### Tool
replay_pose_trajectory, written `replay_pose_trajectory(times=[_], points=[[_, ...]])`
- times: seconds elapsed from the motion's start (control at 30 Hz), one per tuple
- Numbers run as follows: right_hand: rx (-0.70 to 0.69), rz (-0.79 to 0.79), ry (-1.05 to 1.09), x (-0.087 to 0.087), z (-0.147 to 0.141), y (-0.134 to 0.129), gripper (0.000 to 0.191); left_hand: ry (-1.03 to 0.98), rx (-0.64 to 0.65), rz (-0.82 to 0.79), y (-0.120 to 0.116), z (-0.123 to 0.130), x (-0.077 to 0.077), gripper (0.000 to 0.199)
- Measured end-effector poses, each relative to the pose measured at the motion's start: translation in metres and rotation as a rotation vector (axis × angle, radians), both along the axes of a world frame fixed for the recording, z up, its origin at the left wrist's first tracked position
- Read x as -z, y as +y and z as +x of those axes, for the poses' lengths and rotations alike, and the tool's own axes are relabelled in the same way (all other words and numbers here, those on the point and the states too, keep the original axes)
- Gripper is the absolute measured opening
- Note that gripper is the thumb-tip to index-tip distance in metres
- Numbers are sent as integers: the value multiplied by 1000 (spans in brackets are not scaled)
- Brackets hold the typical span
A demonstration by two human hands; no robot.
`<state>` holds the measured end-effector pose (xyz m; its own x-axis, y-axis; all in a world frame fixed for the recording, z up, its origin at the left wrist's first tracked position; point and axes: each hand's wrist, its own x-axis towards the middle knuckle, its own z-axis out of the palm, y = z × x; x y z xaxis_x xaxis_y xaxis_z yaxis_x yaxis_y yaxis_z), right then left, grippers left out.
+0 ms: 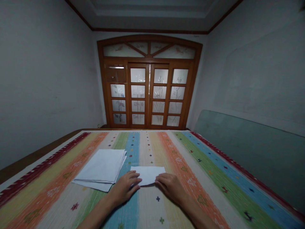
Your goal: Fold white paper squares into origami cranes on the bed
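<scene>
A small folded white sheet [148,175], of paper or thin cloth, lies in front of me at the middle of the table. Its near edge is lifted slightly, with a shadow under it. My left hand [130,184] holds the left end, fingers over the top and thumb at the near edge. At the opposite end, my right hand [169,185] pinches the near right corner with its fingers bent together. Left of my hands rests a stack of larger white sheets [102,165], its layers unevenly aligned.
A striped, patterned cloth [207,184] covers the table. Beyond its far edge are wooden doors [149,95] with glass panes. A pale green panel [250,146] stands along the right side, and a wall [47,89] rises on the left.
</scene>
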<state>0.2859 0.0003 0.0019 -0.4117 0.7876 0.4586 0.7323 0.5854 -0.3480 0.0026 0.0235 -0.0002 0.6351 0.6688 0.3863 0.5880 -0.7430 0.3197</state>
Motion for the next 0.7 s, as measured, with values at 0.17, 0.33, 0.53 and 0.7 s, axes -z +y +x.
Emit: replay_pose_trajectory(times=[0.17,0.33,0.53,0.7], points=[[-9,53,90,3,3,3,57,-76,2,16,-4,7,-8,27],[-3,78,243,2,2,1,51,-144,-61,7,-8,9,-14,37],[115,77,494,7,-4,-2,36,-219,-92,-36,-12,3,-25,39],[177,44,593,3,-9,-2,32,-354,-127,-101,-13,5,-36,34]])
